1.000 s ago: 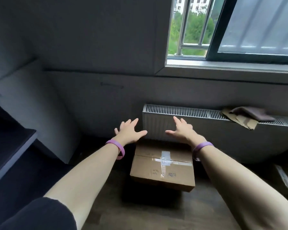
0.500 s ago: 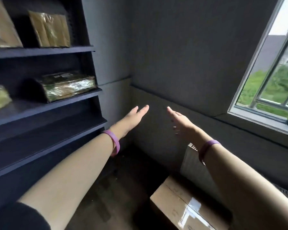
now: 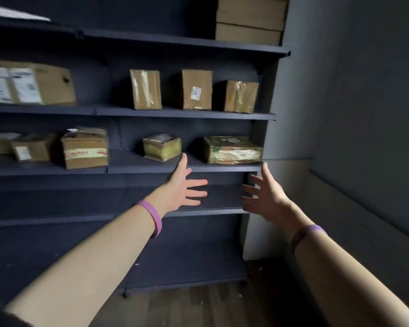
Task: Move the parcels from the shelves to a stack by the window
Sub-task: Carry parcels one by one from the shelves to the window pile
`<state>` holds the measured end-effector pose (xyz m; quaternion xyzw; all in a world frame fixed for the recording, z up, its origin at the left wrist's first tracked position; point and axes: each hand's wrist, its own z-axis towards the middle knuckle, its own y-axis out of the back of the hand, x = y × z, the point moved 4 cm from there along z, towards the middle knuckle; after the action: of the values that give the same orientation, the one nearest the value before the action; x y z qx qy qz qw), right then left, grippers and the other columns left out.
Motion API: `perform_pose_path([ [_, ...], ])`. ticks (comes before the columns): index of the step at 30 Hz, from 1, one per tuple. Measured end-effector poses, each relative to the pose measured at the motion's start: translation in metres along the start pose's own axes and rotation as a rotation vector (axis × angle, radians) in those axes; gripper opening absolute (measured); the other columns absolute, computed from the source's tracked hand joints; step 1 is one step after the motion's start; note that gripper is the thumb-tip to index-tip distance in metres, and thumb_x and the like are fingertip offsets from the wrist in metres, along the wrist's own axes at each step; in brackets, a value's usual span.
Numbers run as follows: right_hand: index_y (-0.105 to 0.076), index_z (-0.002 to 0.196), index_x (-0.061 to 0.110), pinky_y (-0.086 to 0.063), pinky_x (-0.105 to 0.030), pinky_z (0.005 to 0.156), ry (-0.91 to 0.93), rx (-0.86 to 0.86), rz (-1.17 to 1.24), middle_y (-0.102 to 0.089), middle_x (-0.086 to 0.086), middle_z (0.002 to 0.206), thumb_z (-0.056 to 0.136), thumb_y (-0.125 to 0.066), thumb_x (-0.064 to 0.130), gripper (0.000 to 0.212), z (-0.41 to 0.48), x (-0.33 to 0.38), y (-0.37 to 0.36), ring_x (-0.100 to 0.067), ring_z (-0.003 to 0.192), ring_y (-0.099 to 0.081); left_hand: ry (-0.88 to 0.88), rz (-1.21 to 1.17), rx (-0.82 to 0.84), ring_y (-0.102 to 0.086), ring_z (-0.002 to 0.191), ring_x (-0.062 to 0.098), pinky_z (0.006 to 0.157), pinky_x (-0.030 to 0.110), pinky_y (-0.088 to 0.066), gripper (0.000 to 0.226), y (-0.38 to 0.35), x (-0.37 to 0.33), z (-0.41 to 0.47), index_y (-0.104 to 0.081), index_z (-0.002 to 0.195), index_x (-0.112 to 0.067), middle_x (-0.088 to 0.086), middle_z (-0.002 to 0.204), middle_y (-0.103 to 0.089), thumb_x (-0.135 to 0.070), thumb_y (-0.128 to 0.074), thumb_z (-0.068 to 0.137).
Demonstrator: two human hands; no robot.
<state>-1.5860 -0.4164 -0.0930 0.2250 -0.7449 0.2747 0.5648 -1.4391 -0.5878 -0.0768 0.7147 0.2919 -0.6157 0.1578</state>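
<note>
Fingers [image 3: 198, 182] spread, two hands [image 3: 178, 191] [image 3: 268, 200], three upright parcels [image 3: 145, 89] [image 3: 196, 89] [image 3: 240, 96]

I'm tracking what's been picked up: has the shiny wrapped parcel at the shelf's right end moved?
No. The shiny wrapped parcel still lies at the right end of its shelf, by the upright; only the camera turned.

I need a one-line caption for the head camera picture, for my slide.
Left hand and right hand, both open and empty, reach toward a tape-wrapped parcel on the dark shelf.
</note>
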Motion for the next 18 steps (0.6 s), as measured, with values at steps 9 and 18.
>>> perform_pose_path([
  [9,-0.037,0.153,0.021,-0.035,-0.055,0.107,0.009,0.443,-0.085,-0.041,-0.014,0.155,0.093,-0.024,0.075,0.082,0.019,-0.006,-0.277,-0.046,0.138,-0.04,-0.111,-0.008,-0.417,-0.068,0.103,0.033,0.087,0.047,-0.052,0.087,0.257,-0.041,-0.103,-0.026,0.154,-0.026,0.005,0.123,-0.069,-0.081,-0.024,0.086],
  [18,-0.041,0.15,0.021,-0.039,-0.053,0.102,-0.046,0.802,-0.174,-0.042,-0.013,0.155,0.091,-0.025,0.078,0.084,-0.045,-0.069,-0.579,-0.044,0.137,-0.042,-0.144,0.006,-0.758,-0.066,0.108,0.032,0.097,0.05,-0.049,0.084,0.506,-0.047,-0.258,-0.027,0.153,-0.025,0.007,0.13,-0.064,-0.079,-0.023,0.088],
])
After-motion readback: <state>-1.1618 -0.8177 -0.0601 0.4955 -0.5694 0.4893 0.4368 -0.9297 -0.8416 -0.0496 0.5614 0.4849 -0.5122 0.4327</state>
